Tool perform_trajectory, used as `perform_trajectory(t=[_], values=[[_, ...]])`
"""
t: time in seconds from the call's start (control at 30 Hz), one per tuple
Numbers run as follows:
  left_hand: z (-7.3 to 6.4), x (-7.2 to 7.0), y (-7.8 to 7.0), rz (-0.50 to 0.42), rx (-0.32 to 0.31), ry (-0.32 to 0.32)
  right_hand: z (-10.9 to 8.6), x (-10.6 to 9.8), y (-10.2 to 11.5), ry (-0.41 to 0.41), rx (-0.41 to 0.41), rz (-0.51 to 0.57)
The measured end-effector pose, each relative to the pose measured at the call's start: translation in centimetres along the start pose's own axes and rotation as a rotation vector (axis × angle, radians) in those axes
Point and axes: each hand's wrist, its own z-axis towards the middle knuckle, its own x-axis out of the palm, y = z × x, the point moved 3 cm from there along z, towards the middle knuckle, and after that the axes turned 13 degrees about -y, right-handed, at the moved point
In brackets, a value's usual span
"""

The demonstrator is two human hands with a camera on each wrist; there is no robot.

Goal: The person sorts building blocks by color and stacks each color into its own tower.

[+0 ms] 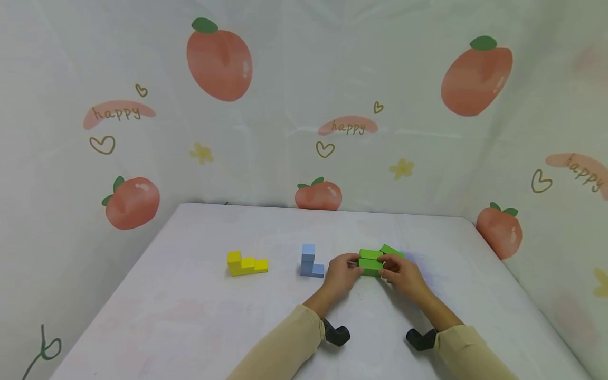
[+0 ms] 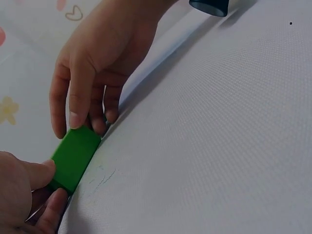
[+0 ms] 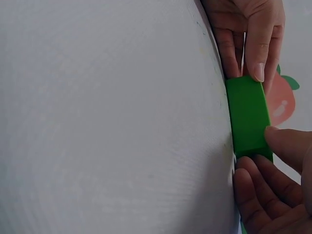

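A green block (image 1: pixel 370 267) lies on the white table, its front face turned towards me. My left hand (image 1: pixel 341 274) pinches its left end, thumb at the front. At the opposite end my right hand (image 1: pixel 406 277) pinches the same block between thumb and fingers. In the left wrist view the block (image 2: pixel 76 156) spans the gap between both hands; the right wrist view shows the thumbs on its front face (image 3: pixel 248 117). A second green piece (image 1: pixel 370 254) shows just behind or on top of it. Another green block (image 1: pixel 391 250) lies slanted behind my right fingers, partly hidden.
Left of my left hand stands a light-blue stack (image 1: pixel 307 260) in an L shape. Farther left is a yellow stepped group of blocks (image 1: pixel 242 265). A white curtain with printed fruit (image 1: pixel 318 195) hangs behind the table (image 1: pixel 199 316).
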Motion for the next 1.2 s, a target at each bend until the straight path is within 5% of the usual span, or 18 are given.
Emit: perform_trajectory(t=[0.67, 1.2], values=[[-1.0, -0.6, 0.1, 0.01, 0.012, -0.015, 0.4, -0.6, -0.5, 0.025, -0.022, 0.086], [-1.0, -0.7, 0.1, 0.0, 0.015, -0.01, 2.1, -0.4, -1.6, 0.017, 0.074, 0.087]])
